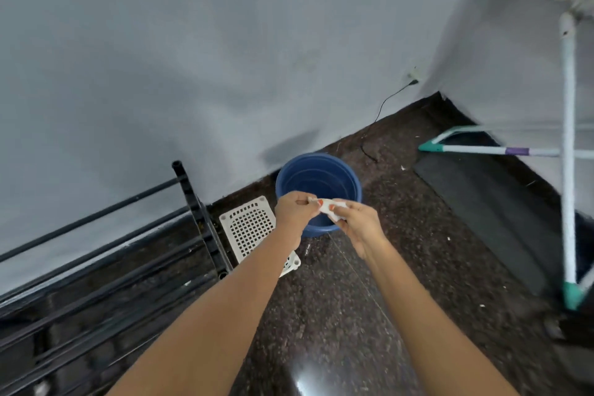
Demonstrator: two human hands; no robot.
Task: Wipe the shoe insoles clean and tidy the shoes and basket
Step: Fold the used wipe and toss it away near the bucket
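Together left hand [294, 212] and right hand [360, 225] pinch a white wipe [331, 207] over the blue bucket [318, 177]; white basket [247, 228] just left, black rack [96, 267] beyond

Half of basket [249, 226] hidden behind left forearm [225, 299]. Near rim of bucket [321, 170] behind left hand [294, 214], right hand [361, 227]. Rack [106, 283] cut by left edge. Most of wipe [331, 207] covered.

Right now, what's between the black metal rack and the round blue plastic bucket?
A white perforated plastic basket on the dark speckled floor, shown in the head view.
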